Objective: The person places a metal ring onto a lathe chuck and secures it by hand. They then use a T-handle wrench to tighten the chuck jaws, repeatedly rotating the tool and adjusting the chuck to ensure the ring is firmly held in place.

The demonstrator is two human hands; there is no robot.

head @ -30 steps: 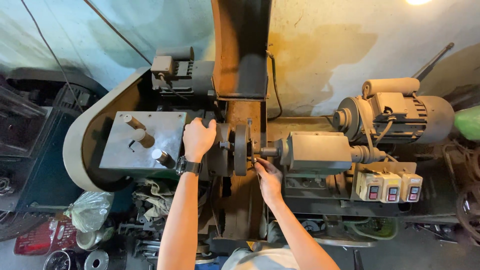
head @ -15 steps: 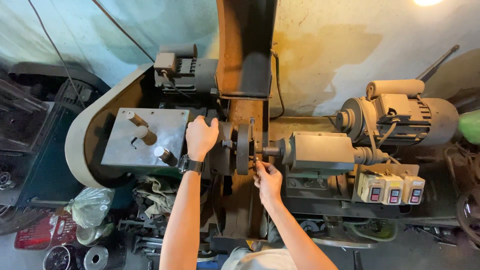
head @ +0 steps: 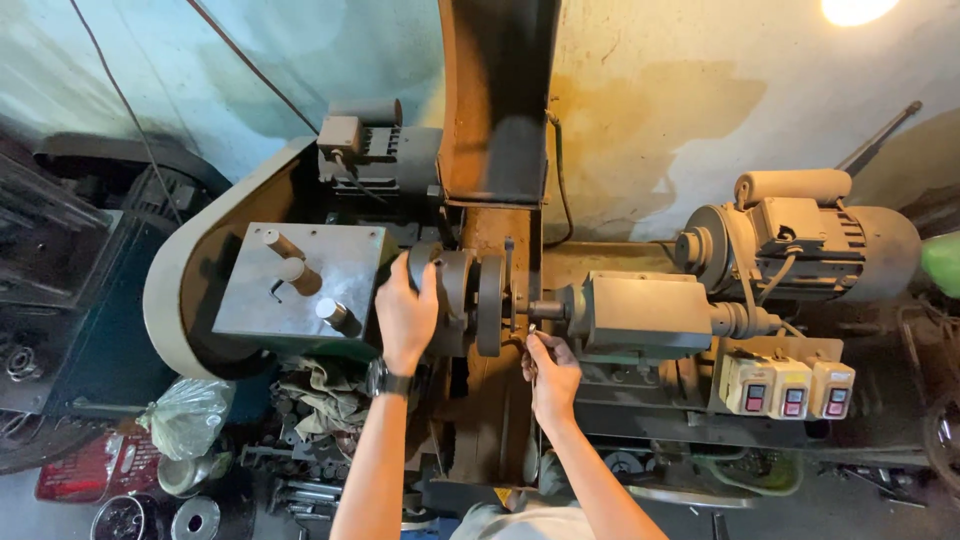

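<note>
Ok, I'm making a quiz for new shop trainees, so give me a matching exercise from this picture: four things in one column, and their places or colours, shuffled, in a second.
Things:
1. left hand
2. right hand
3. switch boxes
4. plastic bag

Places or colours:
A. cream with red buttons, low on the machine's right side
B. clear and crumpled, on the floor at lower left
C. wrapped over the round chuck
D. just below the short shaft, fingertips near the grey disc

Pairs: 1-C, 2-D, 3-A, 4-B
</note>
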